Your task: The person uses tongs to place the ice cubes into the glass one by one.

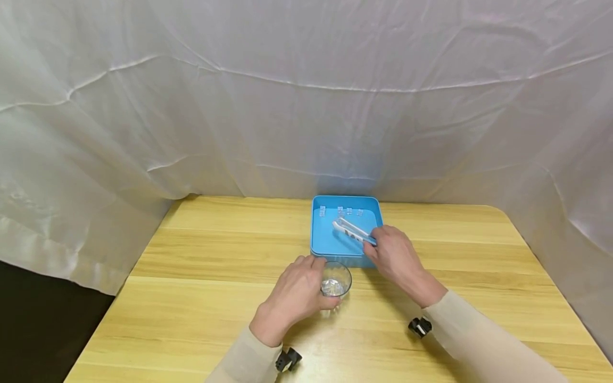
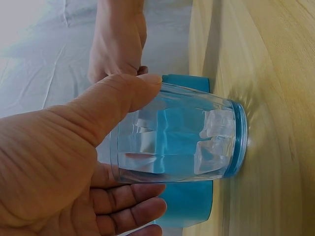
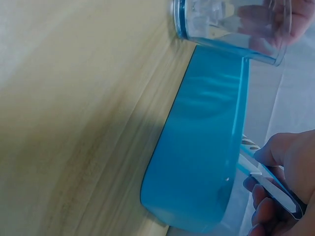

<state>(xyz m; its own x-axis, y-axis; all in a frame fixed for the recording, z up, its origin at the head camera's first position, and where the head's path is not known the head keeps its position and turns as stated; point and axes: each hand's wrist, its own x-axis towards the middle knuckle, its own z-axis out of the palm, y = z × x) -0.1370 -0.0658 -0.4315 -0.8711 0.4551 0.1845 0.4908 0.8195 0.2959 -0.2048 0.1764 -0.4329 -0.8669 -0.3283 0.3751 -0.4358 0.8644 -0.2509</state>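
My left hand (image 1: 298, 290) grips a clear glass (image 1: 336, 272) near its rim, with the thumb on one side and the fingers on the other. The glass stands upright on the table, and a few clear ice cubes (image 2: 216, 124) lie at its bottom in the left wrist view. In my right hand (image 1: 396, 256) is a pair of white and blue tongs (image 1: 353, 231), their tips over the inside of a blue box (image 1: 329, 242). Several clear cubes (image 1: 322, 211) sit along the box's far side. Whether the tong tips hold a cube cannot be made out.
The light wooden table (image 1: 206, 298) carries the box near its back edge, just behind the glass. A pale, wrinkled curtain (image 1: 297, 122) hangs behind the table and along both sides. A small black device (image 1: 420, 326) is on each wrist.
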